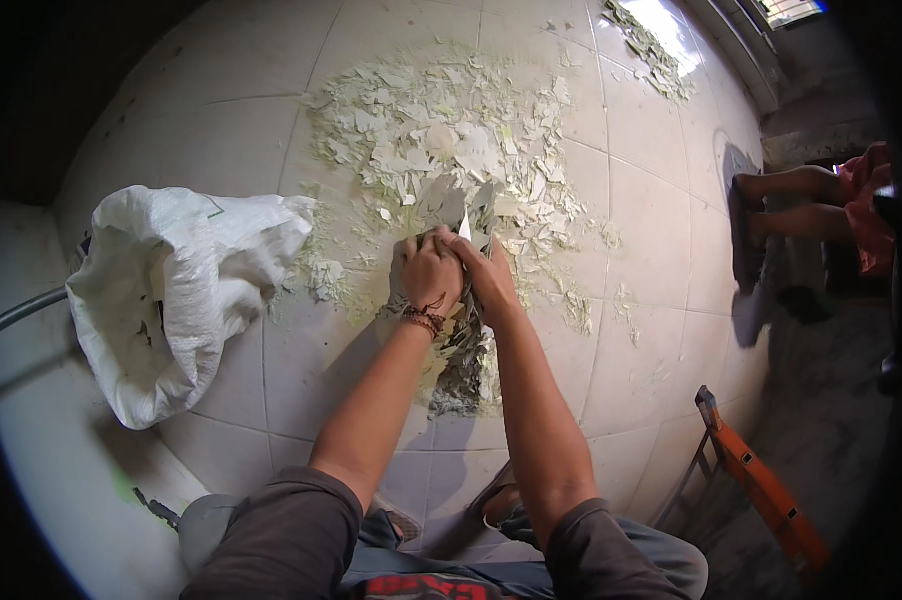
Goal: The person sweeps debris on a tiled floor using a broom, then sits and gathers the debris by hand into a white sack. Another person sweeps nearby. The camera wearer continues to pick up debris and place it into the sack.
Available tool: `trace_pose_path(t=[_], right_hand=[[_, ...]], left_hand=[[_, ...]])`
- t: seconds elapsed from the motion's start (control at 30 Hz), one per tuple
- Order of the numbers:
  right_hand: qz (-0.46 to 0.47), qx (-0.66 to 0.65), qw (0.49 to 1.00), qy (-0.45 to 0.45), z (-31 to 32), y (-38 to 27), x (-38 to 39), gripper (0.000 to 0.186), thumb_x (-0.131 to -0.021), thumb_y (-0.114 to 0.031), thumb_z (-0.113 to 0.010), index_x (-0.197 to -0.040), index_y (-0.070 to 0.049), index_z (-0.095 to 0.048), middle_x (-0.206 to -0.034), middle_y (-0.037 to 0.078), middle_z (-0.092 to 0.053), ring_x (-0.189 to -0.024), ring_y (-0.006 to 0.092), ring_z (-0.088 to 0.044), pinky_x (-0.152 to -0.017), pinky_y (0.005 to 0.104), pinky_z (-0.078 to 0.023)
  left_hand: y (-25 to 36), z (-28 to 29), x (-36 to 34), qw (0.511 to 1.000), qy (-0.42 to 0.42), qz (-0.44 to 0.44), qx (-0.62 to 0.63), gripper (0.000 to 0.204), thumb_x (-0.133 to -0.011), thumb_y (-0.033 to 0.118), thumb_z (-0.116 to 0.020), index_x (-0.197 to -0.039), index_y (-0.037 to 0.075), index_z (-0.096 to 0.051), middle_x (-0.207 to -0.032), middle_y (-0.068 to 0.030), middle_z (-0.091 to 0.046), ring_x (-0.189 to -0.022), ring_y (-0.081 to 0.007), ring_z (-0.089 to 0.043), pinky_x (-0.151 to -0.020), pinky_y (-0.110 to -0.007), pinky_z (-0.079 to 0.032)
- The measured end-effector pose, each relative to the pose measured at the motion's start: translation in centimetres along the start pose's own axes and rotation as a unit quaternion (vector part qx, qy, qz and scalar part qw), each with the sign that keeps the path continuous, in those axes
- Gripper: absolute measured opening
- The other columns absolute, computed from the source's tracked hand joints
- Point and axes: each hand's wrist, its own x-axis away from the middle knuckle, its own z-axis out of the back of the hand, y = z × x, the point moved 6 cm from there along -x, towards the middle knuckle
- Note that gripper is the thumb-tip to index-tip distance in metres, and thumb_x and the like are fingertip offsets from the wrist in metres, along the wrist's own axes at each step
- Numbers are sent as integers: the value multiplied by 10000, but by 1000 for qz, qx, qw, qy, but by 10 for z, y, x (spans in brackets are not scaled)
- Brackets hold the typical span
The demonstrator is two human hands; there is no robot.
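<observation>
My left hand (434, 272), with a beaded bracelet at its wrist, and my right hand (487, 278) are closed together around a clump of peeled paint flakes (462, 205). Larger flakes stick out past the fingertips. Ahead of the hands, a wide heap of pale green and white flakes (431, 140) spreads over the tiles. Between my forearms lies a darker strip of flakes (459, 375), partly hidden by the wrists. A white woven sack (236, 265) stands to the left with its mouth gaping; a few dark bits show inside.
A smaller patch of flakes (656, 55) lies at the far right of the tiled floor (641, 210). Another person's legs (796, 190) are at the right edge. An orange ladder (766, 485) is at the lower right, and a grey hose or pipe (21, 310) runs behind the sack.
</observation>
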Motion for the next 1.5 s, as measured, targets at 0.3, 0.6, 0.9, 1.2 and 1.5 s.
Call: trace_pose_path(t=[0.3,0.6,0.9,1.2,1.5], right_hand=[[46,92,992,-69,-4,-5,16,1267,-592,-383,-910,-1501,112,-179,-1393,316,-472,-1278,330,-516,-1052,360,-412],[69,218,973,-40,-12,-6,24,1149,-544,-268,-907,-1481,4,-300,-1288,238,-596,-1163,344,-607,-968,361,-485],[-27,144,989,5,11,11,17,513,-595,-90,-809,-1052,61,-631,-868,170,-677,-727,260,-670,-660,350,-534],[-93,-146,983,-66,39,22,37,353,-724,-54,-742,-1034,84,-643,-910,139,-683,-719,261,-682,-633,349,-571],[-30,-287,947,-139,69,-39,78,339,-786,-24,-670,-1115,20,-601,-940,128,-694,-798,276,-703,-714,383,-605]], left_hand=[[-32,-22,10,677,-92,228,694,593,-989,530,-389,-1321,56,-518,-1129,-113,-652,-1061,-227,-601,-947,-377,-452],[-24,1,29,594,-145,224,759,747,-946,601,-344,-1345,-7,-512,-1281,-139,-614,-1131,-276,-584,-1013,-385,-414],[-9,3,25,677,-231,226,661,533,-920,488,-497,-1165,39,-647,-1139,-84,-688,-1050,-229,-618,-924,-338,-445],[27,142,15,983,-165,-48,-65,370,-856,352,-588,-968,24,-718,-934,-243,-694,-899,-396,-663,-801,-440,-522],[70,338,128,944,-179,-268,-73,293,-840,280,-659,-961,18,-709,-771,-187,-688,-743,-331,-685,-745,-419,-546]])
